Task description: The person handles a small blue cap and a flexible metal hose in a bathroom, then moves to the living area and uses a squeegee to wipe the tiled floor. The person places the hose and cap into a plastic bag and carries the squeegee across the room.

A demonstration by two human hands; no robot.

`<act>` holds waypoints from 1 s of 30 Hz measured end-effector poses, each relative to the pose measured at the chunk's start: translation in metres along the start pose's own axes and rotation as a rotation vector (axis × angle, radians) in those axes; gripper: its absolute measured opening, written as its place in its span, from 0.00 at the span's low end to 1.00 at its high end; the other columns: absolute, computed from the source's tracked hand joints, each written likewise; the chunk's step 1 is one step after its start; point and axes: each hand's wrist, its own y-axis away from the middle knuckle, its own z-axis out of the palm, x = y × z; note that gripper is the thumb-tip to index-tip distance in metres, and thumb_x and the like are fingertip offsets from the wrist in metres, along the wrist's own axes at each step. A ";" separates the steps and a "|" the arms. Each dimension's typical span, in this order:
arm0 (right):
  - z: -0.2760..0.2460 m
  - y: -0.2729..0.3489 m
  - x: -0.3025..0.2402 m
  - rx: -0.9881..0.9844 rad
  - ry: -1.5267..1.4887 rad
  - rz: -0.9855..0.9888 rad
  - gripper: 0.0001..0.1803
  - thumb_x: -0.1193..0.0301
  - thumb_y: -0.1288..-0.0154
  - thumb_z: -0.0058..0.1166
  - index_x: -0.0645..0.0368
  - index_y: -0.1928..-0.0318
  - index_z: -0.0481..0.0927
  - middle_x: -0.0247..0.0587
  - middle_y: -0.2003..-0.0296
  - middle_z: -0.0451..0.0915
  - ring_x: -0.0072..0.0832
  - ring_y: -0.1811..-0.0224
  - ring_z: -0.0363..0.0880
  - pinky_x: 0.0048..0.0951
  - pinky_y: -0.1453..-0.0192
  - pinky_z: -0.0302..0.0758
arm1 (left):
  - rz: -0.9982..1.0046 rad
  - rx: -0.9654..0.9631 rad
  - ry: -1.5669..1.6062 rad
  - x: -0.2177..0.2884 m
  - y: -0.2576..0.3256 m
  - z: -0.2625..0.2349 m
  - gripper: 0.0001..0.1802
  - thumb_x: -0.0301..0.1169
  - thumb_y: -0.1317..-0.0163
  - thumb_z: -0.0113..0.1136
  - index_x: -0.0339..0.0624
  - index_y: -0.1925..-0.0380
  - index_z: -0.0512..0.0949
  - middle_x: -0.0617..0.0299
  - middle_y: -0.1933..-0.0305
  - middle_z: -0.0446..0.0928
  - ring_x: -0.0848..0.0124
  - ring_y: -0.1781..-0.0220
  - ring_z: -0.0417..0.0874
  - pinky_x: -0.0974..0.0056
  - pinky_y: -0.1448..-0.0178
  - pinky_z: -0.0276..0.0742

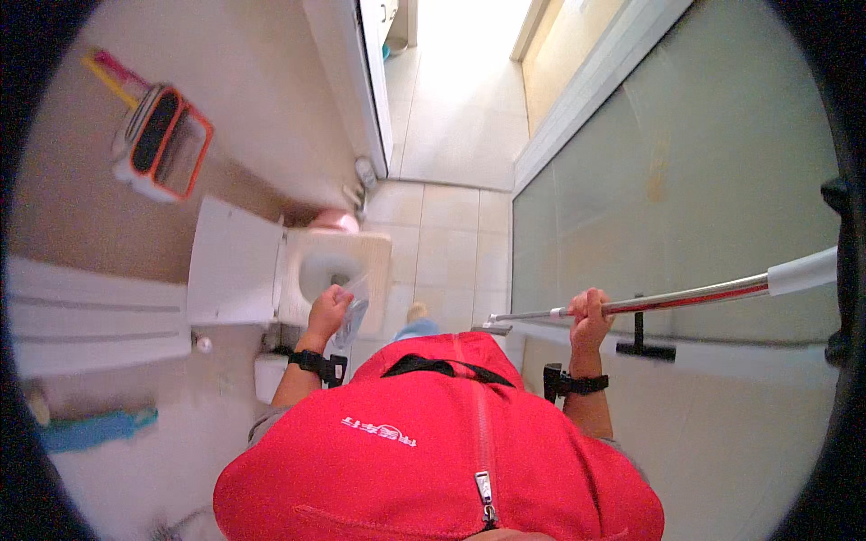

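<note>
In front of me on the left, my left hand (pixel 330 308) is closed on a clear, thin plastic item (pixel 352 317), perhaps a bag; its exact kind is blurred. Close beneath that hand is a toilet (pixel 381 270) with a pale seat, its white lid (pixel 233 261) raised toward the wall. My right hand (pixel 591 316) wraps around a long metal pole (pixel 695 298) with a red stretch and a white sleeve at its right end. The pole runs nearly sideways, and a flat grey piece (pixel 492 329) shows by its left end, low over the floor.
A frosted glass panel (pixel 686 180) stands along the right, with a black handle-like bar (pixel 646 351) near the pole. A pink bin (pixel 334 221) sits beyond the toilet. On the left wall hangs an orange-rimmed holder (pixel 167 144). Ahead, tiled floor (pixel 446 216) leads through a bright doorway.
</note>
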 end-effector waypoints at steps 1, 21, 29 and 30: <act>0.005 -0.022 0.000 -0.005 -0.006 0.006 0.22 0.71 0.34 0.48 0.53 0.84 0.57 0.26 0.87 0.55 0.19 0.85 0.53 0.26 0.78 0.57 | 0.025 -0.028 -0.010 0.014 -0.028 0.001 0.17 0.43 0.40 0.55 0.38 0.67 0.74 0.48 0.69 0.78 0.51 0.64 0.79 0.54 0.61 0.72; 0.186 -0.543 0.066 -0.086 0.068 0.027 0.18 0.67 0.38 0.56 0.52 0.83 0.66 0.28 0.85 0.66 0.17 0.84 0.60 0.22 0.78 0.61 | 0.152 0.206 0.299 0.241 -0.504 -0.014 0.18 0.47 0.38 0.55 0.42 0.68 0.77 0.61 0.81 0.74 0.74 0.78 0.72 0.65 0.72 0.69; 0.287 -0.738 0.106 -0.143 0.050 -0.041 0.20 0.65 0.38 0.57 0.52 0.84 0.64 0.28 0.88 0.63 0.18 0.85 0.60 0.24 0.77 0.63 | 0.194 0.221 0.478 0.289 -0.706 -0.006 0.12 0.37 0.35 0.51 0.39 0.69 0.77 0.67 0.77 0.74 0.80 0.76 0.69 0.70 0.70 0.67; 0.294 -0.765 0.112 -0.105 0.010 -0.050 0.21 0.65 0.38 0.57 0.52 0.84 0.64 0.28 0.88 0.62 0.18 0.85 0.59 0.25 0.77 0.63 | 0.252 0.209 0.467 0.303 -0.735 -0.007 0.08 0.33 0.38 0.52 0.40 0.67 0.76 0.67 0.79 0.73 0.81 0.77 0.69 0.71 0.72 0.66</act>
